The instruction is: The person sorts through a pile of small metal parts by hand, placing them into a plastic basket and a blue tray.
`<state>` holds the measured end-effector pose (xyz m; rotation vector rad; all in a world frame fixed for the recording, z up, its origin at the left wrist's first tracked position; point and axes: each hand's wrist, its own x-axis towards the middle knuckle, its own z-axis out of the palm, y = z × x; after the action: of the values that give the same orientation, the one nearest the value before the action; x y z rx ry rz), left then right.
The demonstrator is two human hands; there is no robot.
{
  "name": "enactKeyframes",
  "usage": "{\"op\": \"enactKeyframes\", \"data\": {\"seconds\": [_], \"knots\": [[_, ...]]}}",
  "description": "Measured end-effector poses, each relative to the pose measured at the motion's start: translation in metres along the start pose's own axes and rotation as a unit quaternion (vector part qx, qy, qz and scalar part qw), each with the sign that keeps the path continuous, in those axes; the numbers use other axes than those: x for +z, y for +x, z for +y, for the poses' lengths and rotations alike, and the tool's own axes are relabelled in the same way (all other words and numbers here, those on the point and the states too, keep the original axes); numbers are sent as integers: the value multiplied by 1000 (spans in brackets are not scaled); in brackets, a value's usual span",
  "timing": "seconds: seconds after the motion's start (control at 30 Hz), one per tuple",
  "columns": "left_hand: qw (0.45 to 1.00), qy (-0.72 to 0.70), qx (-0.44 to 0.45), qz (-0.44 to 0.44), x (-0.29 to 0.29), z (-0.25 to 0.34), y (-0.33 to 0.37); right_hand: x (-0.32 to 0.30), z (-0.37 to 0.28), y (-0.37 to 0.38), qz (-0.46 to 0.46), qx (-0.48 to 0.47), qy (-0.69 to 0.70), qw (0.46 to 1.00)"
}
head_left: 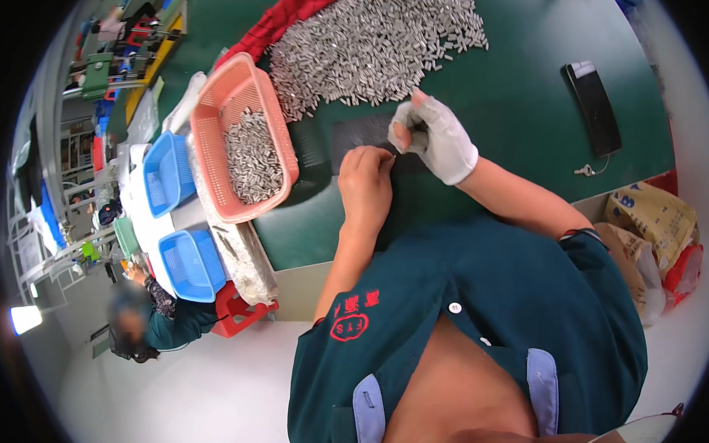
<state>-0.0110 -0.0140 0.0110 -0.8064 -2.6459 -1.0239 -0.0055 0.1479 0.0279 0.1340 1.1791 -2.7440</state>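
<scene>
My bare left hand (365, 178) is closed, its fingertips bent together over a dark flat pad (355, 132) on the green table. What lies in that pinch is too small to make out. Close by on the right, my right hand (443, 144) wears a white glove that leaves the thumb and a fingertip bare. Its fingers curl inward, and whatever they hold is hidden. Beyond both hands spreads a large heap of short silvery metal pins (372, 45). A pink plastic basket (203, 141) to the left contains more such metal pins (252, 159).
Red cloth (273, 25) borders the heap. Two blue baskets (160, 193) (192, 266) stand left of the pink one. A black phone-like device (595, 108) with a key (584, 170) lies at right. Bags (651, 219) sit beyond the table's right edge. Another person (170, 322) works at lower left.
</scene>
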Motion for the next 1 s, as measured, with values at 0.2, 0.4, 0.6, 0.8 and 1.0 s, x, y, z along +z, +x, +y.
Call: {"op": "enactKeyframes", "data": {"seconds": [0.2,0.4,0.6,0.8,1.0], "knots": [[948,-295,-117,22,-30,2,1,-7,-8,-1,-108,-32,-6,994],[865,-481,-140,30,-42,6,2,15,-17,-15,-90,28,-179,979],[886,-455,-84,18,-47,11,5,14,-11,-13,-118,47,-243,962],[909,-411,-70,2,-49,18,7,11,-10,-13,-125,56,-243,960],[908,-412,-73,11,-47,12,5,11,-7,-15,-134,43,-209,968]]}}
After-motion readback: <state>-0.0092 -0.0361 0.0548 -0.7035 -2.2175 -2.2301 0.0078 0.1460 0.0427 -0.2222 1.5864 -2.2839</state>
